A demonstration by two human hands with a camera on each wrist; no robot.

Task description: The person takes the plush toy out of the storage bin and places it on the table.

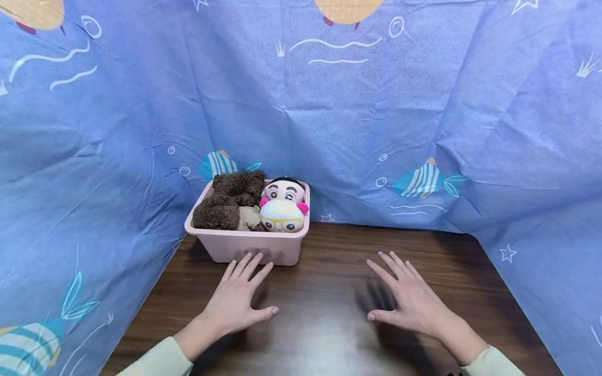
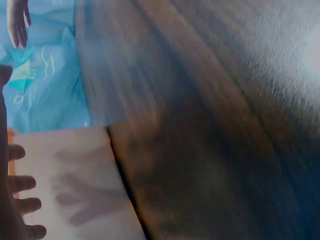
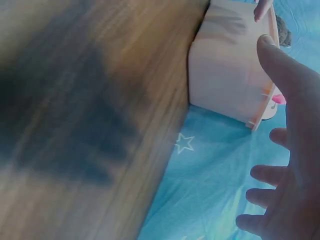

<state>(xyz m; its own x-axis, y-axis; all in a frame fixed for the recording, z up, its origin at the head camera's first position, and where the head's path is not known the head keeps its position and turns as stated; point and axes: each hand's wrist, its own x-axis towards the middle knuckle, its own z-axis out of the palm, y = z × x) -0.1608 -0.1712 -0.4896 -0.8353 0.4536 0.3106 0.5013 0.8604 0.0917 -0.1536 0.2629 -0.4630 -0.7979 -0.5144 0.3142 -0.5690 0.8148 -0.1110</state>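
A pink plastic bin [image 1: 254,245] stands at the back left of the table. Inside it lie dark brown fluffy plush toys [image 1: 216,211], a plush with black hair and thick brows [image 1: 285,189], and a white plush with yellow glasses and pink ears [image 1: 283,215]. My left hand [image 1: 237,303] hovers over the table just in front of the bin, fingers spread, holding nothing. Off to the right, my right hand [image 1: 414,303] is also spread above the table with nothing in it. Both hands cast shadows below them.
The dark wood table [image 1: 324,292] has a glossy patch near its front middle. A blue cloth [image 1: 357,130] printed with fish and stars hangs behind the table and along both sides. The bin's back stands close to this cloth.
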